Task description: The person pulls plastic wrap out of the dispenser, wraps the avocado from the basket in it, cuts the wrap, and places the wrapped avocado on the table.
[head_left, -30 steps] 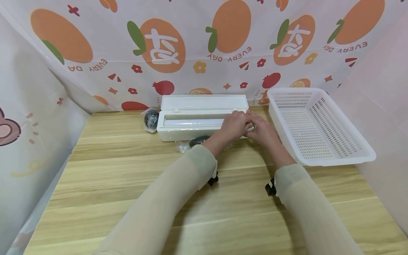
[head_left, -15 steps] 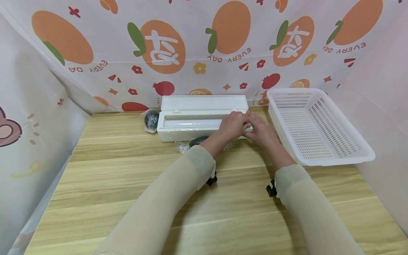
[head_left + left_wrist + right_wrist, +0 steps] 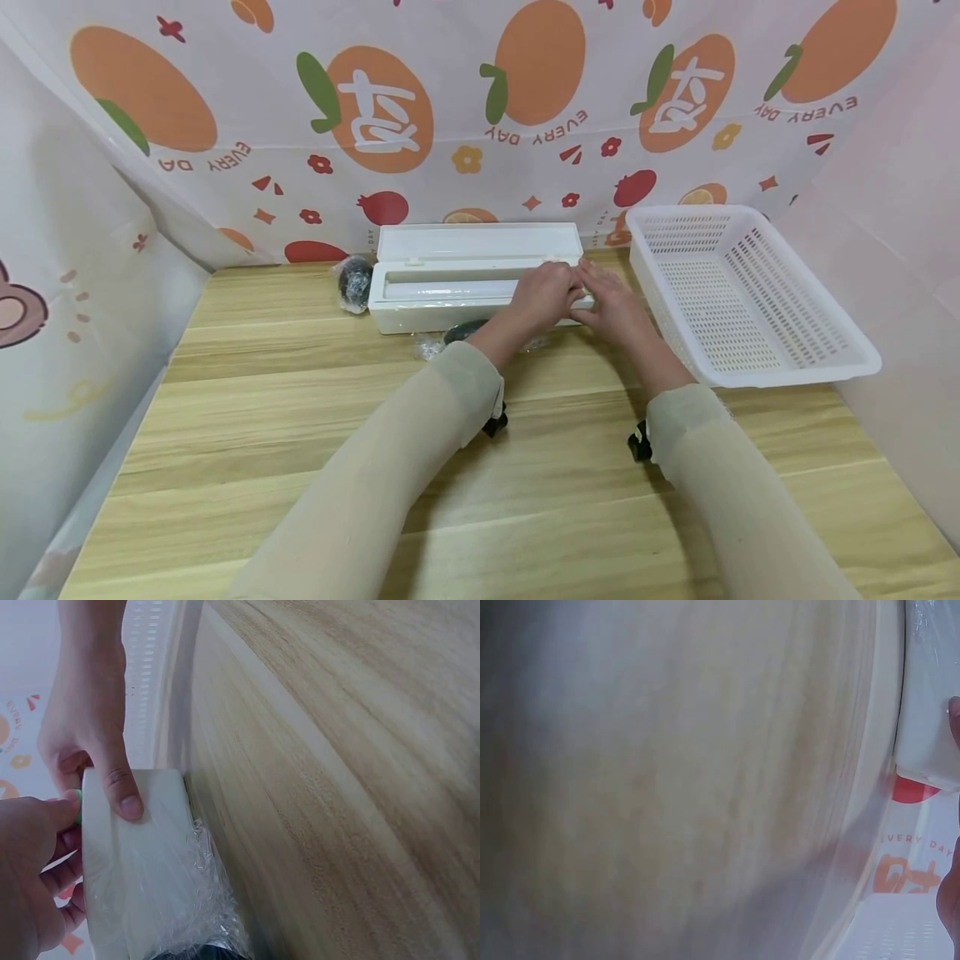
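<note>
A long white dispenser box lies open at the back of the wooden table, its lid tipped back. Both hands meet at its right end. My left hand curls over the box's top edge there, and the left wrist view shows a small green bit at its fingertips. My right hand grips the end of the box, thumb pressed on its front face. Crinkled clear film lies against the box front. In the right wrist view only a box corner shows.
A white perforated basket stands at the right, close to my right hand. One dark film-wrapped item sits left of the box, another in front of it beside my left forearm. Patterned sheets wall the table on three sides.
Both hands stay at the box's right end; the left hand has crept slightly left. Nothing else has moved.
</note>
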Demonstrator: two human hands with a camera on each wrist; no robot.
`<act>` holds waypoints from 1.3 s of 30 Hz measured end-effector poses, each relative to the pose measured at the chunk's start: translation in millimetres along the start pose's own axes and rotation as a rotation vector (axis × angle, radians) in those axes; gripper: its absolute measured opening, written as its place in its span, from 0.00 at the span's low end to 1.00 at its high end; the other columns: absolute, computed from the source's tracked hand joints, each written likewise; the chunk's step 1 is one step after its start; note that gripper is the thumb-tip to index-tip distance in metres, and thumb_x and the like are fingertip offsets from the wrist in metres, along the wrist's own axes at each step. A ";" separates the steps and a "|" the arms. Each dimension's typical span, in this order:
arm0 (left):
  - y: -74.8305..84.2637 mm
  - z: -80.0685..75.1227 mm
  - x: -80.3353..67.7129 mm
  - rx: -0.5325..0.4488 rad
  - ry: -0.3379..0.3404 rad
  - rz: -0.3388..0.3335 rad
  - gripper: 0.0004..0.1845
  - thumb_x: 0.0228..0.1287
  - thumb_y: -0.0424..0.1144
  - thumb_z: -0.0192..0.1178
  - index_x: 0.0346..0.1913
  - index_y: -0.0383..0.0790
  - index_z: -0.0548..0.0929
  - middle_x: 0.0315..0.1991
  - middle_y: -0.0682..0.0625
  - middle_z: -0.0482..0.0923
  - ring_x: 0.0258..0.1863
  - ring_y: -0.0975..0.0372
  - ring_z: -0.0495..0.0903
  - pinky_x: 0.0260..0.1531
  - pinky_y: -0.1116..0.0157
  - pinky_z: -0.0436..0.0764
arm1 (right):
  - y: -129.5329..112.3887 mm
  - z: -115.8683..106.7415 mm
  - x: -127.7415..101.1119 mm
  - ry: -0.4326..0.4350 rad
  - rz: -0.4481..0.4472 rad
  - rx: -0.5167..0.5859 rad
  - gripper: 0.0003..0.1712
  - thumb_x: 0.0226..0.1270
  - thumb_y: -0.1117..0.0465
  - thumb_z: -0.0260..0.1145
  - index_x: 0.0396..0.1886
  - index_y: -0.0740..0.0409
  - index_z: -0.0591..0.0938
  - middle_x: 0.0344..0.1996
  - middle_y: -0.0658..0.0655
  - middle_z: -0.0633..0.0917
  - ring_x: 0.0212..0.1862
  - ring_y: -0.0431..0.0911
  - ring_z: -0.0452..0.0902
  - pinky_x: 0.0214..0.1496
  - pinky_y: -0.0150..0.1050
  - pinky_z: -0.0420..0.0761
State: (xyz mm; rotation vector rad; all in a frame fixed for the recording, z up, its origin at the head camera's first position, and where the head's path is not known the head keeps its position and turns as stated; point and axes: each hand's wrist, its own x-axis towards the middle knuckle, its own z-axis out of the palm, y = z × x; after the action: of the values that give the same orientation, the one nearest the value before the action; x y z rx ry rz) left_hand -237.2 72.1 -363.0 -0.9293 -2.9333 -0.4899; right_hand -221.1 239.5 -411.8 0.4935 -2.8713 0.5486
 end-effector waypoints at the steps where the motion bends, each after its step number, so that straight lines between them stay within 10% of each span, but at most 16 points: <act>1: -0.6 0.0 -0.1 0.003 0.001 0.006 0.10 0.71 0.49 0.59 0.35 0.51 0.86 0.37 0.56 0.80 0.39 0.63 0.76 0.41 0.61 0.79 | 0.1 0.1 0.1 -0.002 0.000 -0.002 0.46 0.60 0.46 0.73 0.75 0.52 0.64 0.76 0.54 0.61 0.77 0.49 0.53 0.78 0.50 0.52; 10: -9.3 0.9 -2.3 -0.018 0.014 0.021 0.10 0.71 0.48 0.59 0.41 0.53 0.89 0.40 0.57 0.81 0.41 0.65 0.78 0.43 0.64 0.79 | -0.4 -0.3 0.4 -0.009 -0.005 -0.021 0.48 0.59 0.45 0.73 0.75 0.56 0.64 0.76 0.55 0.60 0.77 0.50 0.53 0.78 0.51 0.53; 20: -12.4 1.6 0.0 -0.321 -0.016 -0.039 0.17 0.68 0.50 0.62 0.24 0.44 0.84 0.29 0.53 0.77 0.29 0.64 0.72 0.28 0.69 0.70 | -2.0 -1.3 0.5 0.004 -0.025 -0.044 0.49 0.59 0.47 0.73 0.75 0.59 0.63 0.75 0.58 0.62 0.77 0.51 0.54 0.77 0.51 0.55; 39: -18.9 -1.4 -2.8 -0.295 -0.008 -0.089 0.10 0.64 0.51 0.65 0.39 0.50 0.91 0.38 0.58 0.81 0.38 0.67 0.78 0.36 0.69 0.79 | -0.4 0.5 0.8 -0.015 0.011 -0.016 0.51 0.60 0.44 0.72 0.77 0.55 0.60 0.77 0.54 0.58 0.78 0.49 0.50 0.78 0.48 0.52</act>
State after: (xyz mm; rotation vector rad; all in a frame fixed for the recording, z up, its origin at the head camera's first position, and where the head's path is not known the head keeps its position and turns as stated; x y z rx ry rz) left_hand -245.7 55.5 -367.4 -0.8241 -2.9711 -0.9464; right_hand -221.8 238.7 -411.9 0.4814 -2.8916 0.5256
